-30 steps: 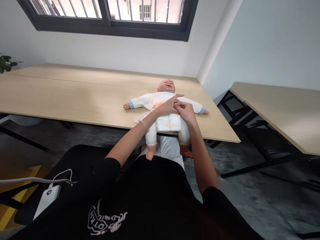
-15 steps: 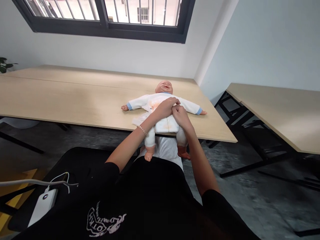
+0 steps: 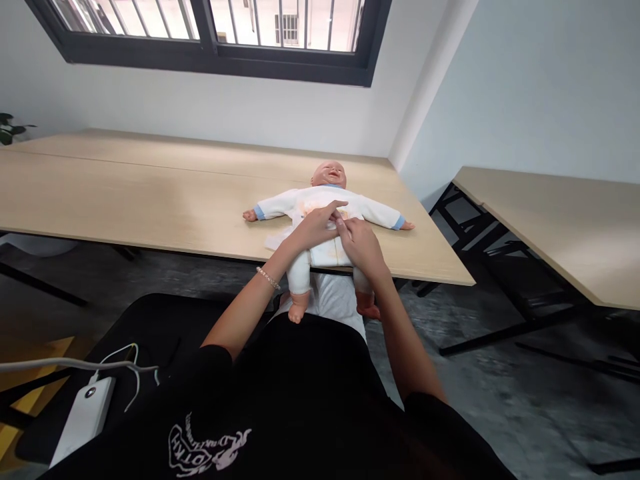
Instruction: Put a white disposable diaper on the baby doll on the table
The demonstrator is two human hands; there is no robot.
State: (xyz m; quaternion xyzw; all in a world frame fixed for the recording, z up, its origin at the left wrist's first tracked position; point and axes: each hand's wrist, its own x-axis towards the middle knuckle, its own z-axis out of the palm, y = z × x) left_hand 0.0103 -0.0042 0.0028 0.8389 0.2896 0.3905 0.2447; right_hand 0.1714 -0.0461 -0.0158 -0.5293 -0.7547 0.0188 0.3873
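A baby doll in a white top with blue cuffs lies on its back, its legs hanging over the table edge. Around its hips is a white diaper with a yellow line down the front. My left hand rests at the diaper's waist, index finger stretched out and the other fingertips closed together there. Against those fingertips, my right hand is closed at the waistband, thumb and fingers pinched. What lies between the fingers is mostly hidden. A thin white flap spreads beside the doll's hip, left of my left hand.
The doll lies near the right end of a long wooden table. Another table stands to the right. A black chair at my left holds a white power bank with cables.
Both hands have moved slightly down and toward me along the diaper's waist. The left index finger is now stretched out. More of the doll's printed chest shows.
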